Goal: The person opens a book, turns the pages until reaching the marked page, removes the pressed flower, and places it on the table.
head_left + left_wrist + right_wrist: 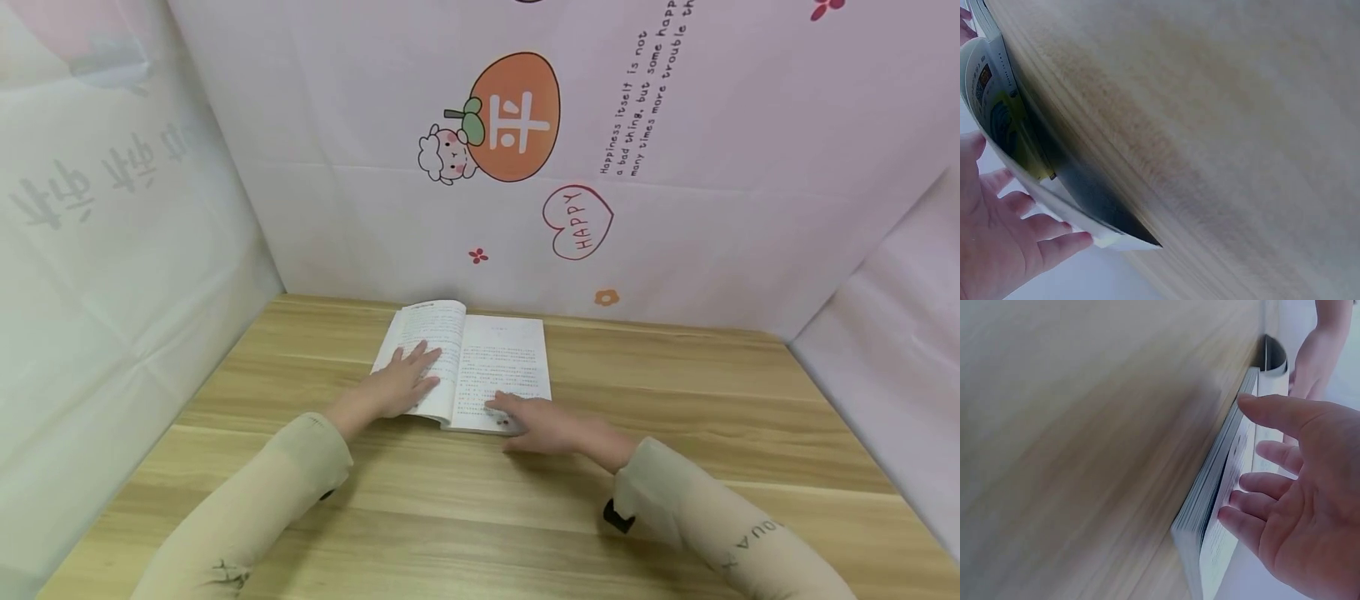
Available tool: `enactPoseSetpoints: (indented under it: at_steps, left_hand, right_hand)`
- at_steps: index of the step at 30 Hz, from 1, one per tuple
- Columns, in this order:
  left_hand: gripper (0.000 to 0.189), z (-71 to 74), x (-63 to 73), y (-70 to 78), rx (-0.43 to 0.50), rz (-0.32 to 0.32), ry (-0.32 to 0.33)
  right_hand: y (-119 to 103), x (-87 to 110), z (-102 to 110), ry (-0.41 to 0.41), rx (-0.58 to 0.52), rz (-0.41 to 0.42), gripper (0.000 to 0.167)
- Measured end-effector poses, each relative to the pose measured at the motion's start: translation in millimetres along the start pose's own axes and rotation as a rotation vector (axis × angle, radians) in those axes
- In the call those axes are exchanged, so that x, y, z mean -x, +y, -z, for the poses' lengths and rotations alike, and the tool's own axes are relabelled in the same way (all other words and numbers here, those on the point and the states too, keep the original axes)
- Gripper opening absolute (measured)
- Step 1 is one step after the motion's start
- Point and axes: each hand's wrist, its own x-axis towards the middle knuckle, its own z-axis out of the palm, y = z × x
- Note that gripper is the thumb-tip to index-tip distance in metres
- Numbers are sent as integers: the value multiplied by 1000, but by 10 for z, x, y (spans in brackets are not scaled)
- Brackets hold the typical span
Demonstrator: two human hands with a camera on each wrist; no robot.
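An open book (504, 357) with printed text lies near the back of the wooden table. My left hand (396, 387) rests on the left page with its fingers spread. In the left wrist view that side of the book bows up off the table, and a coloured printed cover (1004, 125) shows on its underside. Over the lower part of the right page is my right hand (542, 423), fingers extended and thumb beside the bottom edge. The right wrist view shows the thick page block (1210, 475) close by the thumb and fingertips.
The wooden table (450, 517) extends around the book. Behind it stands a white printed backdrop (360, 225) with cartoon pictures and lettering. White sheets hang at the left (135, 250) and right (892, 325). Light sleeves (255, 492) cover both forearms.
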Motion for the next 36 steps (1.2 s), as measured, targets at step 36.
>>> enactPoseSetpoints:
  at_steps: [36]
  left_hand:
    - [65, 38, 49, 15, 21, -30, -71]
  right_hand:
    - [263, 198, 284, -38, 59, -52, 51]
